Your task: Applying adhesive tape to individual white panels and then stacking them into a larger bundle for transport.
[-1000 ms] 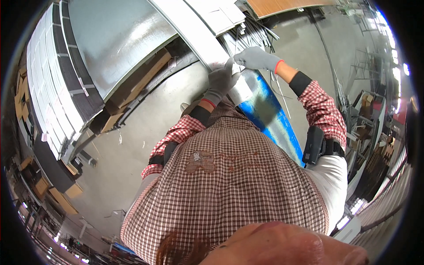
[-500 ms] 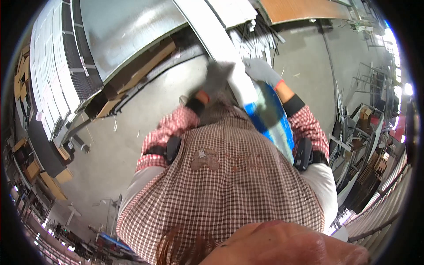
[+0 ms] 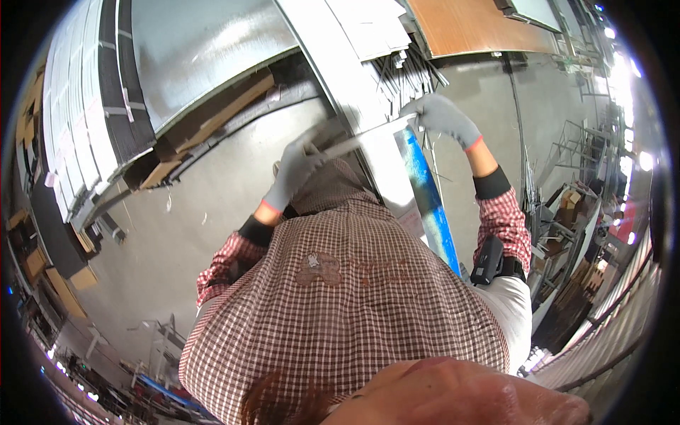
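My two hands, both in grey gloves, are spread apart over a long white panel (image 3: pixel 388 166). Between them runs a narrow pale strip (image 3: pixel 361 140), crossing above the panel at a slant; whether it is tape or a stiff piece I cannot tell. Its lower left end is in my left hand (image 3: pixel 301 170), whose fingers are curled. At the other end my right hand (image 3: pixel 440 119) pinches it beside the panel's right edge. A blue, scuffed surface (image 3: pixel 435 202) shows along the right side of the panel.
To the left stands a grey metal-topped table (image 3: pixel 205 49) with a stack of white and black strapped profiles (image 3: pixel 88 120) beside it. Several thin white strips (image 3: pixel 407 78) lie bundled beyond the panel. An orange-brown board (image 3: pixel 474 32) is at the far right. Metal racks (image 3: pixel 567 227) line the right.
My left hand has moved left and nearer to me, away from the panel. My right hand has shifted right. The pale strip now shows stretched between them.
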Demonstrator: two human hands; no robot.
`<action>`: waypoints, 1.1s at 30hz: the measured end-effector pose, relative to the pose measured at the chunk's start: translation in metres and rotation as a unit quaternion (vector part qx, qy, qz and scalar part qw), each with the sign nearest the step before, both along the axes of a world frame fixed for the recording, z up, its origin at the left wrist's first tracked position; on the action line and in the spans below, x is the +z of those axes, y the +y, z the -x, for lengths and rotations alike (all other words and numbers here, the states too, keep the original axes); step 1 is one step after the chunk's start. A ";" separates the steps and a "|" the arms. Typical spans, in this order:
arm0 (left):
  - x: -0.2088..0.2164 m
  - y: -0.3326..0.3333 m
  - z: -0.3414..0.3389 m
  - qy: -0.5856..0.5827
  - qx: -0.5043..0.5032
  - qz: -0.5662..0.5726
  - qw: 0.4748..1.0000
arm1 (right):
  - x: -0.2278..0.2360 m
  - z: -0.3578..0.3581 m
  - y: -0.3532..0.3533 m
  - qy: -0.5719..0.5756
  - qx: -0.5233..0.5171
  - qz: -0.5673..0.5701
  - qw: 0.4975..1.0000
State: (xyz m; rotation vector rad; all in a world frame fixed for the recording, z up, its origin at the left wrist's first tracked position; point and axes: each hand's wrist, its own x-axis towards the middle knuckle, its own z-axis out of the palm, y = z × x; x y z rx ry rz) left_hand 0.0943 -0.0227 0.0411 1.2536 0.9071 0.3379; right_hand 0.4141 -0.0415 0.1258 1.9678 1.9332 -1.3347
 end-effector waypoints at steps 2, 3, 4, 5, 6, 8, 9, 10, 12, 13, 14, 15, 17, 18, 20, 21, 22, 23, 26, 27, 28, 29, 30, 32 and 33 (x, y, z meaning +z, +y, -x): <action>-0.036 -0.001 -0.029 -0.013 0.053 -0.065 0.996 | -0.091 -0.031 -0.004 -0.102 0.036 -0.104 0.989; -0.099 -0.016 -0.061 -0.124 0.215 0.163 0.955 | -0.125 -0.030 -0.002 -0.039 0.013 -0.154 0.987; -0.118 -0.002 -0.079 -0.122 0.223 0.169 0.952 | -0.152 -0.020 0.002 -0.042 0.098 -0.150 0.983; -0.131 0.010 -0.097 -0.089 0.035 0.010 0.995 | -0.187 -0.025 0.002 0.022 0.026 -0.102 0.994; -0.141 0.016 -0.113 -0.055 -0.159 -0.148 0.975 | -0.211 -0.031 -0.002 0.084 -0.050 -0.052 0.994; -0.167 0.028 -0.112 0.038 -0.486 -0.428 0.761 | -0.192 0.003 0.005 0.087 -0.173 -0.018 0.981; -0.176 0.036 -0.110 0.042 -0.484 -0.428 0.762 | -0.169 0.017 0.012 0.074 -0.303 0.003 0.950; -0.184 0.036 -0.108 0.075 -0.468 -0.334 0.814 | -0.146 0.026 0.011 0.074 -0.306 0.004 0.949; -0.187 0.030 -0.112 0.137 -0.425 -0.142 0.883 | -0.104 0.037 -0.003 0.087 -0.412 -0.294 0.858; -0.169 0.031 -0.108 0.132 -0.439 -0.148 0.876 | -0.096 0.053 -0.022 0.029 -0.360 -0.302 0.882; -0.133 0.028 -0.093 0.120 -0.342 -0.098 0.927 | -0.089 0.075 -0.042 -0.033 -0.312 -0.306 0.899; -0.102 0.019 -0.068 0.110 -0.237 -0.047 0.964 | -0.085 0.097 -0.058 -0.168 -0.221 -0.327 0.903; -0.081 -0.002 -0.020 -0.205 0.025 0.052 0.977 | -0.102 0.114 -0.065 -0.273 -0.166 -0.333 0.887; -0.071 0.014 -0.028 -0.209 0.011 0.046 0.977 | -0.104 0.120 -0.067 -0.278 -0.159 -0.315 0.893; -0.045 0.030 -0.047 -0.165 -0.145 -0.311 0.925 | -0.110 0.116 -0.063 -0.245 -0.185 -0.317 0.897; -0.027 0.020 -0.057 -0.132 -0.206 -0.467 0.850 | -0.090 0.120 -0.068 -0.293 -0.109 -0.326 0.892; -0.017 0.012 -0.073 -0.097 -0.257 -0.611 0.742 | -0.071 0.119 -0.065 -0.340 -0.028 -0.338 0.877; -0.012 0.006 -0.107 -0.039 -0.213 -0.440 0.871 | -0.096 0.104 -0.077 -0.075 -0.239 -0.384 0.889; -0.035 -0.004 -0.132 0.119 -0.180 -0.265 0.940 | -0.038 0.077 -0.073 0.415 -0.539 -0.181 0.710; -0.035 -0.007 -0.137 0.186 -0.222 -0.333 0.897 | -0.042 0.062 -0.076 0.134 -0.495 -0.371 0.775; -0.043 -0.005 -0.144 0.186 -0.217 -0.330 0.900 | -0.045 0.054 -0.069 0.133 -0.490 -0.369 0.778; -0.064 -0.004 -0.148 0.192 -0.229 -0.358 0.885 | -0.023 0.070 -0.047 0.037 -0.308 -0.257 0.915; -0.078 -0.004 -0.147 0.199 -0.242 -0.383 0.869 | -0.016 0.079 -0.034 -0.059 -0.103 -0.124 0.985; -0.073 -0.007 -0.141 0.061 -0.162 -0.368 0.914 | -0.034 0.047 -0.011 0.004 -0.119 -0.051 0.992; -0.064 -0.011 -0.140 0.084 -0.128 -0.388 0.909 | -0.035 0.035 -0.001 -0.008 -0.033 -0.068 0.997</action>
